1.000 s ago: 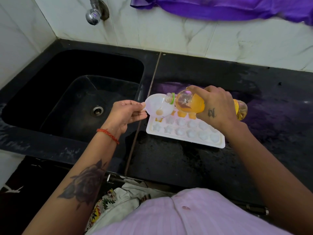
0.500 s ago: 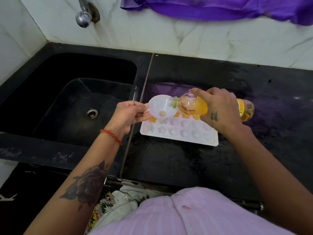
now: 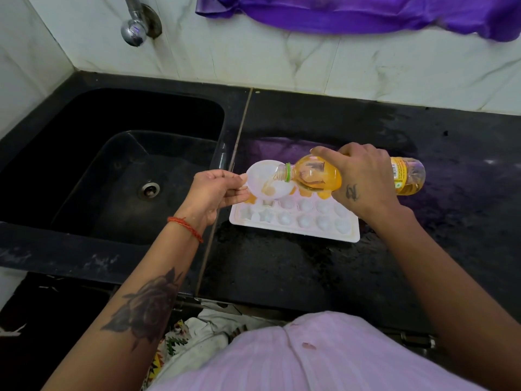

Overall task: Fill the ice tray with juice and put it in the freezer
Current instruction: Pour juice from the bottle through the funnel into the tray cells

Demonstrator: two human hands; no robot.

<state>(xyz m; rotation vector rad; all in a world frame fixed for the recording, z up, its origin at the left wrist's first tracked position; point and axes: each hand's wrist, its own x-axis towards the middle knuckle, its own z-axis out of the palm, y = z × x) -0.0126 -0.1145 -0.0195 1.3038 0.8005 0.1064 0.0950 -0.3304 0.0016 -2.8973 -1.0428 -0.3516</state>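
On black worktop [image 3: 282, 272], beside sink [image 3: 112, 176] edge: white ice tray [image 3: 296, 221]. Left hand [image 3: 217, 190] pinches funnel [image 3: 267, 180] rim; right hand [image 3: 363, 179] grips tilted juice bottle [image 3: 318, 176], mouth inside funnel. Worktop bare right of tray.

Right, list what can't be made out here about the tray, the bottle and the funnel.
Head view only:
- Ice tray: its far row lies behind the juice bottle and funnel, so how many cells hold juice is unclear.
- Funnel spout: hidden under its own bowl; the cell it feeds is unseen.
- Bottle middle and label: covered by the right hand; the print is too small.
- Funnel handle: hidden in the left hand.
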